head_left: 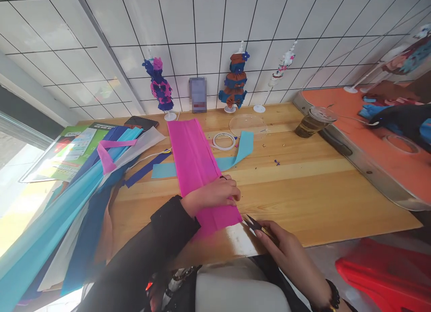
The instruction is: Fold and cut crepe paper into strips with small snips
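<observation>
A long magenta sheet (193, 157) lies lengthwise on the wooden table (323, 186). Over its right edge, near the lower end, my left hand (218, 193) rests with the fingers curled and pressed on the sheet. My right hand (286, 244) is to the lower right, its fingers closed round small dark scissors (255, 223). The open blades point up and left, close to the sheet's lower right corner. A light blue strip (244, 150) runs beneath the magenta sheet and bends up on its right side.
Coloured sheets (74, 204) hang over the table's left side. Along the tiled wall stand a phone (198, 95) and decorated stands (234, 81). A white ring roll (224, 141) lies mid-table. A cup (311, 123) stands right, beside an orange surface (363, 141).
</observation>
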Demonstrator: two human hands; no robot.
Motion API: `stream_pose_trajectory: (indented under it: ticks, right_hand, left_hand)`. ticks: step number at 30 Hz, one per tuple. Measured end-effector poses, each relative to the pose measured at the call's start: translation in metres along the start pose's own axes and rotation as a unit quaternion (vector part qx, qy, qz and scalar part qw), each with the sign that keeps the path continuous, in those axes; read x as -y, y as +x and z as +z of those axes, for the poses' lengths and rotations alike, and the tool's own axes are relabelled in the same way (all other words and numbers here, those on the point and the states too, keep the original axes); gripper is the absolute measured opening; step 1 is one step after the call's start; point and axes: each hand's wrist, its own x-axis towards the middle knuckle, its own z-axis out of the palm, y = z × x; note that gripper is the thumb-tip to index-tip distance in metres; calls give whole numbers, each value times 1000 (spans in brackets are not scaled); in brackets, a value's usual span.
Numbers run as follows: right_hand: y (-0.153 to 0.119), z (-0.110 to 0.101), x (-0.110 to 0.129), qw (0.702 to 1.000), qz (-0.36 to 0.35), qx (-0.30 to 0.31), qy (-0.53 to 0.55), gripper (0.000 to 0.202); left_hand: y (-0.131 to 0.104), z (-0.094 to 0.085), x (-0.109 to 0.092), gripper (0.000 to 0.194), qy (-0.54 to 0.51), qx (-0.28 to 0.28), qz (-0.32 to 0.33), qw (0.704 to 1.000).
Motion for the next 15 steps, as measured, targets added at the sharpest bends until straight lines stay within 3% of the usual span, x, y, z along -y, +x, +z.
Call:
stream_pose_trajectory:
  ticks: [7, 15]
  right_hand:
    - [5, 9, 0, 999, 16, -13, 46, 38]
    - [31, 12, 12, 992, 15, -62, 112, 39]
  left_hand:
    - [-3, 3, 6, 12, 0, -12, 2, 1000]
    - [-1, 4, 4, 13, 11, -59, 1, 998]
